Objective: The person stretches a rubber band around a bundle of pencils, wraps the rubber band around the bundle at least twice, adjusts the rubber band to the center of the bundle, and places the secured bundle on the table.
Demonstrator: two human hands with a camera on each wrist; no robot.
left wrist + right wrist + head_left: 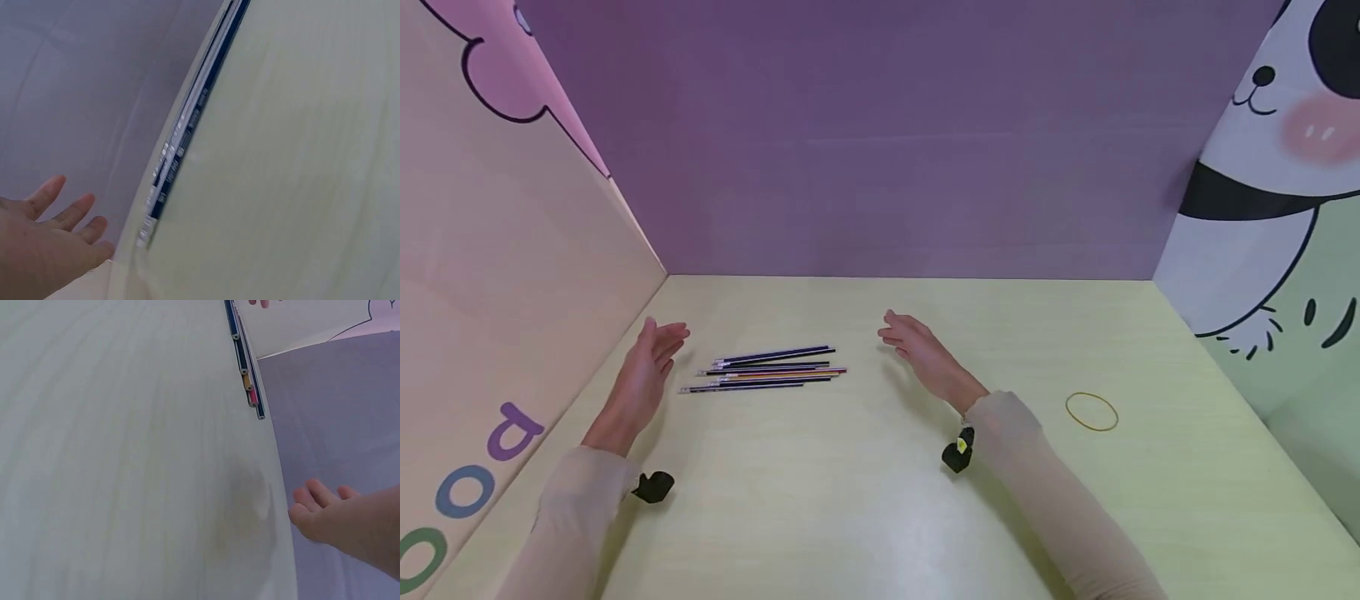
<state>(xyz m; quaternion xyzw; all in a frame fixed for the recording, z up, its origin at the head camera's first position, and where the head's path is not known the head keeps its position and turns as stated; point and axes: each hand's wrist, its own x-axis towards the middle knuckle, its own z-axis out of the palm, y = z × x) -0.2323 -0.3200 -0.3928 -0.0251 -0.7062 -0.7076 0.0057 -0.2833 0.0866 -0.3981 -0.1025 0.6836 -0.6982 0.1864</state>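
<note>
Several pencils [767,372] lie side by side in a loose bundle on the table, eraser ends to the left. Most are dark blue, with an orange and a red one among them. To their left, my left hand [643,375] hovers with its fingers extended and touches nothing. My right hand [925,354] is held off to the right of the pencils, fingers loosely straight, also holding nothing. The left wrist view shows the pencils' eraser ends [147,231] beyond the left fingers. In the right wrist view the opposite pencil ends [253,397] appear.
A yellow rubber band [1092,412] lies on the table [820,500] to the right of the right forearm. A purple wall [880,150] closes the back. Printed side panels stand at left and right, the right one with a panda picture [1277,142].
</note>
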